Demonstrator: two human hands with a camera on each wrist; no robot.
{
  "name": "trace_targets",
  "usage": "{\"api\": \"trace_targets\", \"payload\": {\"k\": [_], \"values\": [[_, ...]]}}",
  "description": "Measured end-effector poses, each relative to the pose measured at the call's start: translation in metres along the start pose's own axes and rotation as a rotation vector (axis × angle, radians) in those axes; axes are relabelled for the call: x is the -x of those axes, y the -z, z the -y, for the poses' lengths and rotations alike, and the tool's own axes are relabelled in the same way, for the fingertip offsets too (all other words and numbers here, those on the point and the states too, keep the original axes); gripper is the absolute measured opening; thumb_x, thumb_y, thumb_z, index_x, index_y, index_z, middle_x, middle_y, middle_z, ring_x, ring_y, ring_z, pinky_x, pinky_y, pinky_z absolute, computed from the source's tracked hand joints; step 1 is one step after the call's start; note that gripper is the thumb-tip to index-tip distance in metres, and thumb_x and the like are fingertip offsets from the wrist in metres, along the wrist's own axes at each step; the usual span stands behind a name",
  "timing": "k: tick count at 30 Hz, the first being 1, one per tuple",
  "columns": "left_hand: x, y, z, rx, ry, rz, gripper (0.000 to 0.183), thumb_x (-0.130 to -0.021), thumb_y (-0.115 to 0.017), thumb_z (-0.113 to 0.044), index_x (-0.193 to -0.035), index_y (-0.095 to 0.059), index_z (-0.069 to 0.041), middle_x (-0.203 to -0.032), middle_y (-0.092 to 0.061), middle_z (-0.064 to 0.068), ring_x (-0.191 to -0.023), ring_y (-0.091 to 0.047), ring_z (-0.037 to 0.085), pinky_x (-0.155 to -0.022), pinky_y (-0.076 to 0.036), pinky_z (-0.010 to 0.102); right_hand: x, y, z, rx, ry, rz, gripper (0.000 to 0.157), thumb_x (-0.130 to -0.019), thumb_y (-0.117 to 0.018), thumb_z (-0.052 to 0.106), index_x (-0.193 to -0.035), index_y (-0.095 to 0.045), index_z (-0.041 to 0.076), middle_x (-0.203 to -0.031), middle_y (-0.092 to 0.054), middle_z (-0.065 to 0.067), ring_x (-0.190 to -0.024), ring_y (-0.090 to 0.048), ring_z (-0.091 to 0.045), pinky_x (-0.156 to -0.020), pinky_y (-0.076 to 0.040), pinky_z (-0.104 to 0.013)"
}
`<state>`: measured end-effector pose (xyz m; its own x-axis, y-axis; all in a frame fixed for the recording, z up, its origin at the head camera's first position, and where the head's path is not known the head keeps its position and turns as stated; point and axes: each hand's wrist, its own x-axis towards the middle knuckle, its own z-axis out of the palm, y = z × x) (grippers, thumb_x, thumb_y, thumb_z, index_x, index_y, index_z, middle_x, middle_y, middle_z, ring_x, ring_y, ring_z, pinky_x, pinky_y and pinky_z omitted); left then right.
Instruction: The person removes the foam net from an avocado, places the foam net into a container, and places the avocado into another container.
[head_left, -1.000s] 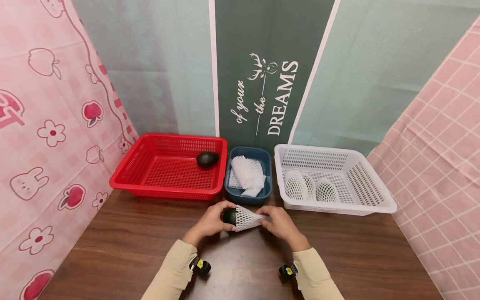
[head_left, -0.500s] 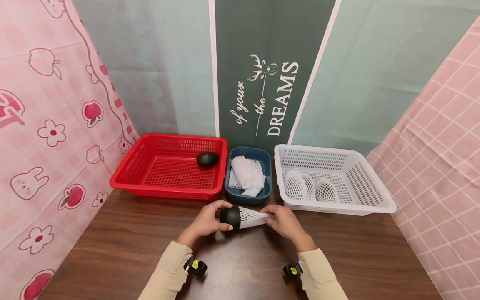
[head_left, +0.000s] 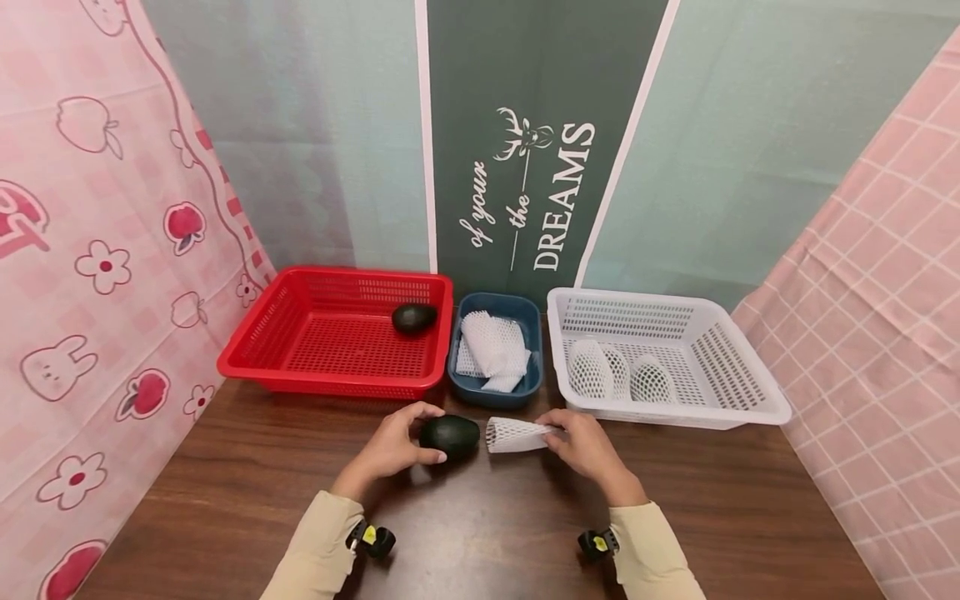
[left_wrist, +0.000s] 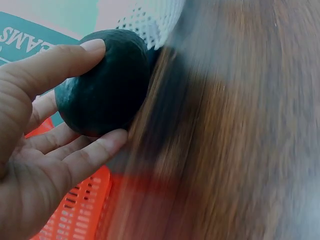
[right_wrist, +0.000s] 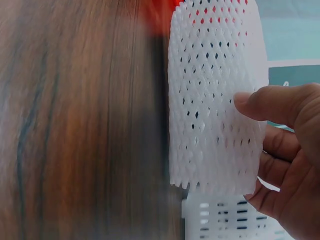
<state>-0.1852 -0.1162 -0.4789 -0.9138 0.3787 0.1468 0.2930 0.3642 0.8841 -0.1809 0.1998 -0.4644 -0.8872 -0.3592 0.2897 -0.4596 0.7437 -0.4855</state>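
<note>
My left hand [head_left: 399, 443] grips a dark green avocado [head_left: 452, 437], thumb on one side and fingers curled on the other. In the left wrist view the bare avocado [left_wrist: 107, 82] has nothing over its skin. My right hand [head_left: 585, 446] pinches a white foam net sleeve [head_left: 513, 435] by its right end. The sleeve's open mouth faces the avocado, with a small gap between them in the head view. The right wrist view shows the mesh sleeve [right_wrist: 217, 100] lying between thumb and fingers [right_wrist: 275, 170].
Behind the hands, a red basket [head_left: 337, 382] holds one avocado [head_left: 414, 317]. Beside it a blue bin [head_left: 495, 397] holds several foam sleeves [head_left: 491, 346]. At right, a white basket [head_left: 720, 417] contains net-covered avocados [head_left: 592, 371]. All stand on a brown wooden table [head_left: 480, 533].
The sleeve has slid off the avocado and come apart from it. My left hand has moved left with the avocado, my right hand to the right with the sleeve.
</note>
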Motion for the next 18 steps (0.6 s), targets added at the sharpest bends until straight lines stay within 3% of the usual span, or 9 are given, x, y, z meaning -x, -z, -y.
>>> {"api": "trace_targets", "payload": {"k": [6, 18], "values": [[0.0057, 0.0076, 0.0033, 0.022, 0.018, -0.021, 0.056, -0.062, -0.085, -0.007, -0.112, -0.059, -0.006, -0.104, -0.059, 0.008, -0.092, -0.059, 0.027, -0.071, -0.051, 0.028, 0.0035, 0.0027, -0.0054, -0.003, -0.014, -0.005, 0.019, -0.075, -0.073, -0.001, -0.088, -0.068, 0.013, -0.085, -0.066, 0.003, -0.081, -0.062, -0.017, -0.071, -0.048, -0.038], [0.0064, 0.0091, 0.0032, 0.012, 0.012, -0.009, 0.056, -0.063, -0.086, -0.009, -0.112, -0.059, -0.006, -0.105, -0.059, 0.007, -0.091, -0.059, 0.025, -0.071, -0.052, 0.03, 0.001, 0.0017, -0.0043, -0.006, 0.009, 0.002, 0.019, -0.076, -0.073, -0.001, -0.089, -0.068, 0.012, -0.085, -0.066, 0.003, -0.08, -0.062, -0.016, -0.071, -0.048, -0.037]]}}
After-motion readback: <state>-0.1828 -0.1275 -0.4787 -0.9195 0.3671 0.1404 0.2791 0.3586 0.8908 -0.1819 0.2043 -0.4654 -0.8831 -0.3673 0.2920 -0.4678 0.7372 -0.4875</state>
